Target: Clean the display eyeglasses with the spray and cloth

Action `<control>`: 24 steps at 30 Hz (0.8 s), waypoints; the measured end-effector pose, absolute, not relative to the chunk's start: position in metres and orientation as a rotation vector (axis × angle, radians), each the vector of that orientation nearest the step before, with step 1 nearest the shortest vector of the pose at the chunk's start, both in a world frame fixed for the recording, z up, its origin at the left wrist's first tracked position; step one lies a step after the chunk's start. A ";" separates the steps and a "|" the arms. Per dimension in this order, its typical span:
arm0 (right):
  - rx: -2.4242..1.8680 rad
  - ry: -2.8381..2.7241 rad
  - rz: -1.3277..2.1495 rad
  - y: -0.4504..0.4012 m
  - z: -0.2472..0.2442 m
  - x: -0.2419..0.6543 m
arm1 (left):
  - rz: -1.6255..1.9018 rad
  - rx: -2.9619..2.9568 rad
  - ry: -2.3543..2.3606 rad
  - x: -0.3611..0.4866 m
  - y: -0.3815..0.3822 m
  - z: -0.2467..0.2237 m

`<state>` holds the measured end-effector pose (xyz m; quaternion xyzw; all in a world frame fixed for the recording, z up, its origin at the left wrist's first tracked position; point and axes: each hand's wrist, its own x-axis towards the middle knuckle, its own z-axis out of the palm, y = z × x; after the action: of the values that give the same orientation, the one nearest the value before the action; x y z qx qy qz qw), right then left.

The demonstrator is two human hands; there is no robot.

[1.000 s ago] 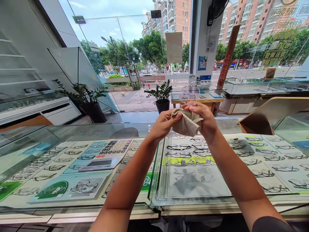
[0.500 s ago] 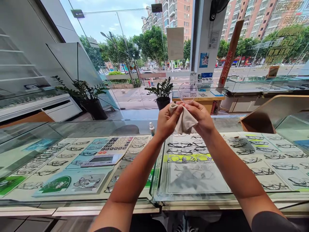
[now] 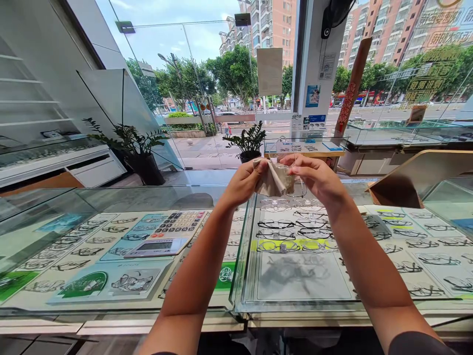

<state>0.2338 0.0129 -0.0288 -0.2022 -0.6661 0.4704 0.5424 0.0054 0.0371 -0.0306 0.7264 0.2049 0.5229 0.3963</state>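
Above the glass counter, my left hand [image 3: 240,183] is closed on a beige cleaning cloth [image 3: 269,181], its thumb pressed over the folds. The cloth wraps part of a pair of thin, clear-rimmed glasses [image 3: 303,190]. My right hand [image 3: 320,178] pinches the glasses at the cloth's right side, with thumb and fingers close together. A piece of the rim shows below the right fingers, while the rest is hidden by cloth and hands.
Rows of spectacle frames [image 3: 276,225] lie under the glass counter top [image 3: 207,177]. A calculator [image 3: 166,236] sits on the left, and a tilted wooden-backed stand [image 3: 395,190] is at the right. Beyond are potted plants [image 3: 247,140] and a smaller display table [image 3: 314,152].
My hands have moved slightly apart, the left one leftward. The round rim that stood up above the fingers has turned lower, and the cloth is spread wider. My left forearm now hides the small spray bottle.
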 end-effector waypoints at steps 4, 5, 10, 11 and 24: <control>-0.500 -1.664 1.169 0.013 -0.030 0.231 | 1.355 1.781 0.538 0.002 0.037 -0.029; -0.501 -1.679 1.168 0.013 -0.030 0.229 | 1.361 1.771 0.547 0.001 0.037 -0.029; -0.536 -1.715 1.133 0.017 -0.034 0.222 | 1.409 1.766 0.556 0.006 0.036 -0.031; -0.547 -1.716 1.128 0.017 -0.035 0.222 | 1.421 1.754 0.553 0.009 0.036 -0.031; -0.596 -1.453 1.269 0.022 -0.040 0.213 | 1.283 1.498 0.387 0.012 0.030 -0.034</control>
<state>0.2133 0.0220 -0.0404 -0.2500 -0.6094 0.5319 0.5322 0.0124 0.0305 -0.0338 0.6292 0.1626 0.5387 0.5361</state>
